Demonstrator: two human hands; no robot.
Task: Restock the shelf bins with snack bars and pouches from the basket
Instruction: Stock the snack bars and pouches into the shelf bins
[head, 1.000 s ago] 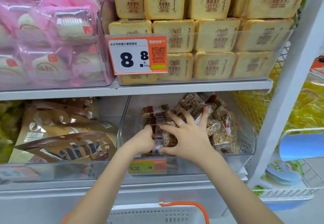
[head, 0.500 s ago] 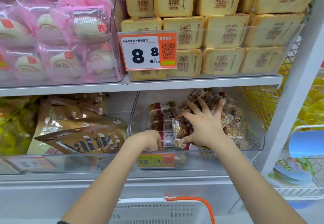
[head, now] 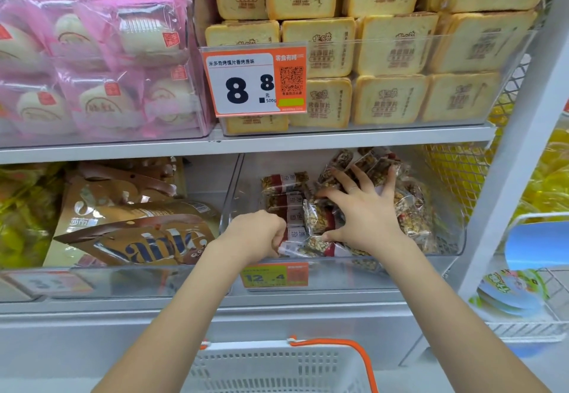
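Both my hands reach into a clear plastic bin on the lower shelf. It holds several nut snack bars in clear wrappers with red bands. A neat stack of these bars stands at the bin's left side. My left hand is curled and pinches the end of the lowest bar at the bin's front. My right hand lies spread, fingers straight, pressing on a loose pile of bars to the right. The white basket with an orange handle sits below, its inside hidden.
Left of the bin, a second clear bin holds brown snack pouches. The shelf above carries toast-slice packs behind an 8.8 price tag, and pink-wrapped buns. A white upright post and a wire rack stand at right.
The view has shifted slightly, so the shelf sits further right and lower in frame. My right hand has slid a little deeper over the loose bars. My left hand stays at the stack's front.
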